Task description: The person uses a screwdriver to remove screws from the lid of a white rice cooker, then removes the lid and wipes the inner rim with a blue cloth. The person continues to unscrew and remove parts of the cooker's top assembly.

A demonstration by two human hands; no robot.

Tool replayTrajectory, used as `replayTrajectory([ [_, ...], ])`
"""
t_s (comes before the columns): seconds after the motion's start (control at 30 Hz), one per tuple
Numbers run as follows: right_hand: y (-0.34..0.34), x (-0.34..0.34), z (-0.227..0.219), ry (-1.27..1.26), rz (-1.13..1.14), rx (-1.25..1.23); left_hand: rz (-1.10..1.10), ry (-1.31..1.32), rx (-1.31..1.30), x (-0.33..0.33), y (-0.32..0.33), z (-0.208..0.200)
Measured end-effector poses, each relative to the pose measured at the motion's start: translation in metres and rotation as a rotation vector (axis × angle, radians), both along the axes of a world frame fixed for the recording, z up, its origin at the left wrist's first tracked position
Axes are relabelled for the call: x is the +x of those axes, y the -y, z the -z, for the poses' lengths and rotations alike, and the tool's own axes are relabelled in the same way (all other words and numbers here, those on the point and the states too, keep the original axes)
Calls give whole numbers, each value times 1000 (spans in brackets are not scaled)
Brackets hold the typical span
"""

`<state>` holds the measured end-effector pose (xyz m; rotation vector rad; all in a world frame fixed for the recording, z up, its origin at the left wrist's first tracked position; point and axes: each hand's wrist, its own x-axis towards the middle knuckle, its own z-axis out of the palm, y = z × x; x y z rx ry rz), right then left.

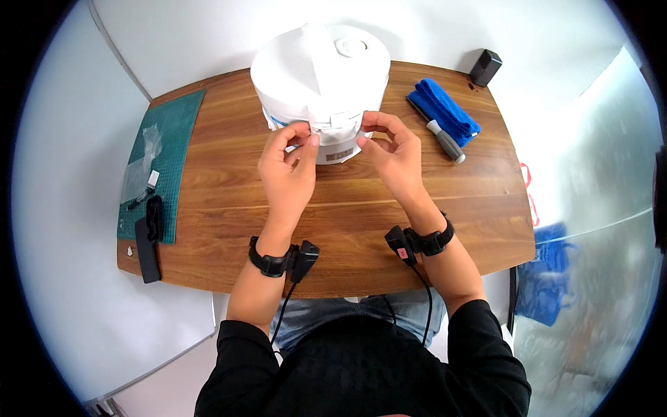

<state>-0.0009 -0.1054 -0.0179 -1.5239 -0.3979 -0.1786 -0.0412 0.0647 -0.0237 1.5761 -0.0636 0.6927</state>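
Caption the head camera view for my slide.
Left hand and right hand at a white rice cooker, screwdriver and blue cloth to its right.

Screwdriver (448, 143) right of appliance (285, 71), apparently touching towel (447, 110).

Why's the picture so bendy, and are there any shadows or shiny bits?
In the head view, the fisheye lens probably makes the wooden table look curvier; black fills the corners; soft shadow falls on the wall behind the white appliance; the panel at right looks pale and shiny.
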Motion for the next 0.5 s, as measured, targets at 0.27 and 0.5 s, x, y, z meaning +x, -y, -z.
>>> replayTrajectory([
  [0.27,-12,-1,2,182,163,-143,-45,52,40,6,-1,12],
  [0.5,-25,-3,9,158,290,-232,-157,54,184,11,-6,14],
])
